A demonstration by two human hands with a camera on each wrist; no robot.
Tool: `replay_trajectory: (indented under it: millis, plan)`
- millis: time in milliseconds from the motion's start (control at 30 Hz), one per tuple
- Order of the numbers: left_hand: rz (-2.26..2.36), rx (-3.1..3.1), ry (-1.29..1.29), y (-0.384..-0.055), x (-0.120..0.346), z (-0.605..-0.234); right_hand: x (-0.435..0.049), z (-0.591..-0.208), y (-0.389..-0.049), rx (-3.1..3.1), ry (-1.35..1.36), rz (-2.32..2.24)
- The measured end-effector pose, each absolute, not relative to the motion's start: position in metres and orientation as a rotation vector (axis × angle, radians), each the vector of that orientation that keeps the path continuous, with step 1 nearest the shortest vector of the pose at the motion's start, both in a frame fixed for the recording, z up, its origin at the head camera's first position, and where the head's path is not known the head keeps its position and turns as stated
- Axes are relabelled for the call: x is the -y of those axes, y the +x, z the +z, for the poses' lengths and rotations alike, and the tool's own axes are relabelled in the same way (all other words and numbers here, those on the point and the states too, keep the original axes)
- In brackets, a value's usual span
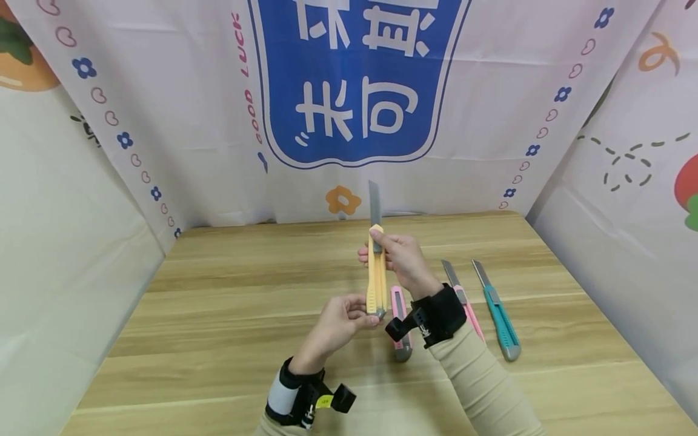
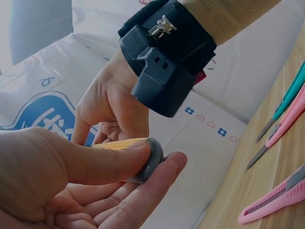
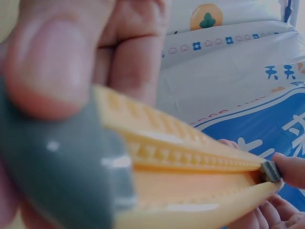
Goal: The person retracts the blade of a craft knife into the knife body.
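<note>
- While both hands held it raised over the light wood-grain desk (image 1: pixel 218 290), the yellow plastic utility knife (image 1: pixel 377 281) stood nearly upright, its long bare steel blade (image 1: pixel 374 203) pointing away from the person, which probably spared the fingers.
- At the lower end, the left hand (image 1: pixel 335 321) had its grip closed, thumb and fingers pinching the rounded dark grey end cap (image 2: pixel 153 164); this seemed meant to steady the handle well apart from the cutting edge.
- Higher up, the right hand (image 1: pixel 406 257) gripped the same handle, thumb against the small grey slider (image 3: pixel 270 171) and other fingers behind, a hold that likely gave control over the slider.
- Beneath the hands, a pink plastic utility knife with no blade visible (image 1: pixel 399 303) lay on the desk, partly covered by the black wrist-camera mount (image 1: pixel 444 315).
- To the right, a pink plastic utility knife with its blade out (image 1: pixel 473 318) and a teal plastic utility knife (image 1: pixel 501 318) lay roughly parallel, perhaps so arranged that their blades faced the far side.
</note>
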State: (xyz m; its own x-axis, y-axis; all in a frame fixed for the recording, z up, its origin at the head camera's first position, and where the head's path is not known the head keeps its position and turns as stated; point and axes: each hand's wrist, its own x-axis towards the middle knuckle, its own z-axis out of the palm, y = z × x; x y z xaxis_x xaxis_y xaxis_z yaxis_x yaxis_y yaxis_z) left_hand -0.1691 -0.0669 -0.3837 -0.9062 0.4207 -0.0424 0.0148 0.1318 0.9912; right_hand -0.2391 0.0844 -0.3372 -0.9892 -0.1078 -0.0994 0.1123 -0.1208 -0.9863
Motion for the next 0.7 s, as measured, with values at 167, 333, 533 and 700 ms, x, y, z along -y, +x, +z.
replay_trajectory:
  millis: [167,333,533,700]
  plan:
    - [1.833,-2.087,0.419,-0.1683,0.0681,-0.3825,-0.0828,-0.3332,-0.2393,-1.954,-0.005,-2.241]
    - [1.825,-2.086,0.412,-0.1676,0.0664,-0.3815,-0.0866,-0.3320,-0.2386,-1.914,-0.027,-2.241]
    - [1.816,-2.094,0.383,-0.1688,0.0672,-0.3831,-0.0879,-0.3328,-0.2371,-1.877,-0.030,-2.260]
    - [1.836,-2.091,0.402,-0.1698,0.0669,-0.3844,-0.0870,-0.3341,-0.2337,-1.877,-0.064,-2.280]
